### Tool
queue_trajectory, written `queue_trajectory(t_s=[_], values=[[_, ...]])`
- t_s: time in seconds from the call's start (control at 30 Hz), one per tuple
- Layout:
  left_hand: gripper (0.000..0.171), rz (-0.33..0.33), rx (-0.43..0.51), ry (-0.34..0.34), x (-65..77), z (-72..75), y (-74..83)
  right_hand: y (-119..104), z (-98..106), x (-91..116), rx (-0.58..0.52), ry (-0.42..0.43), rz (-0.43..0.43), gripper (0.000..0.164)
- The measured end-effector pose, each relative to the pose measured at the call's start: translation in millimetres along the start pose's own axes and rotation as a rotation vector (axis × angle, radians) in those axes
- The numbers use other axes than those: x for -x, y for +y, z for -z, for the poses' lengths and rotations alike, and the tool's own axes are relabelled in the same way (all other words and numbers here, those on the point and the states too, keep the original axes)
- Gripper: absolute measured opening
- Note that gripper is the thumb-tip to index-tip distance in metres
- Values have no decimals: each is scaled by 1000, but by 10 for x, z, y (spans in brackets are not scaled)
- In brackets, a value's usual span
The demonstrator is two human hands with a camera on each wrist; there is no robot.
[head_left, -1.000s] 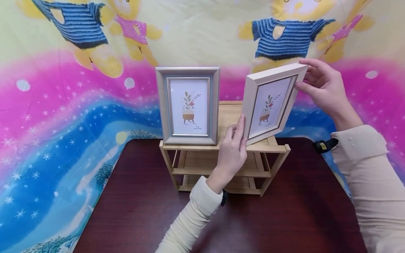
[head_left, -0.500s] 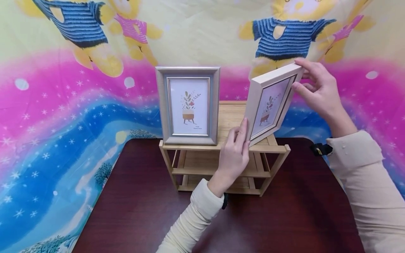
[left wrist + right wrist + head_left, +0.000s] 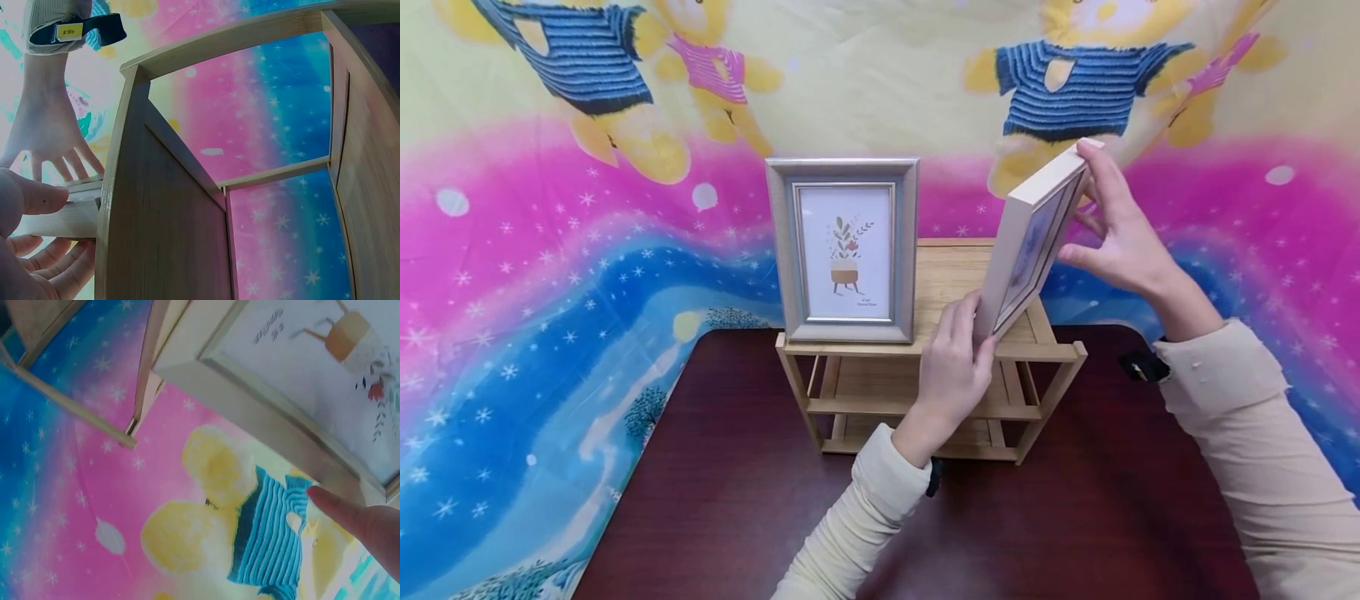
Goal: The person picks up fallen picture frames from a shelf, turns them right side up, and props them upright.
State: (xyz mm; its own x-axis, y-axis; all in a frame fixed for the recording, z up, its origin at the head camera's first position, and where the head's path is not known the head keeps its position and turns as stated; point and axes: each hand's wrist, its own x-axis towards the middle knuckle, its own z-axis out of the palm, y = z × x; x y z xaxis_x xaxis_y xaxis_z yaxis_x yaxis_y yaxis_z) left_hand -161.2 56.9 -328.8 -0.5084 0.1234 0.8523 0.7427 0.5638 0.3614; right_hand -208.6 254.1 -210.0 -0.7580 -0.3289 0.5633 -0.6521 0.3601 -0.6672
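Note:
A cream picture frame (image 3: pixel 1002 254) stands on its lower edge on top of the wooden shelf rack (image 3: pixel 925 350), turned so its side faces the head camera. My left hand (image 3: pixel 953 362) grips its lower left edge; the left wrist view has the thumb (image 3: pixel 47 199) on one side and the fingers below. At its far upper edge is my right hand (image 3: pixel 1123 229), index finger on the top corner and thumb near the front edge. In the right wrist view, one fingertip (image 3: pixel 319 495) meets the frame's border. Left of it, a silver-grey picture frame (image 3: pixel 778 250) stands upright, facing forward.
The rack has lower shelves (image 3: pixel 865 383) and stands on a dark reddish-brown table (image 3: pixel 715 483). Behind it hangs a colourful cloth (image 3: pixel 550 275) printed with bears and snowflakes. The silver-grey frame is close to the rack's left front corner.
The cream frame has rotated, its far edge swinging left and away until its picture shows only as a narrow strip. My right hand has moved left with it; my left hand has barely shifted.

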Motion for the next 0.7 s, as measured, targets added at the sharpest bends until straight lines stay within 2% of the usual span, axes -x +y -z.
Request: queue_trajectory(t_s=[0.1,0.17,0.37,0.5,0.7], values=[[49,8,16,-7,-3,-9,4,17,-58,8,-27,-8,-18,109],[49,6,16,-18,-3,-15,8,32,-95,14,9,3,7,113],[49,1,24,-33,13,-34,28,72,-171,47,63,72,84,110],[42,-17,64,-31,19,-33,7,46,-184,39,8,86,59,105],[34,-35,194,-67,2,-28,-24,21,-223,0,-199,13,27,108]])
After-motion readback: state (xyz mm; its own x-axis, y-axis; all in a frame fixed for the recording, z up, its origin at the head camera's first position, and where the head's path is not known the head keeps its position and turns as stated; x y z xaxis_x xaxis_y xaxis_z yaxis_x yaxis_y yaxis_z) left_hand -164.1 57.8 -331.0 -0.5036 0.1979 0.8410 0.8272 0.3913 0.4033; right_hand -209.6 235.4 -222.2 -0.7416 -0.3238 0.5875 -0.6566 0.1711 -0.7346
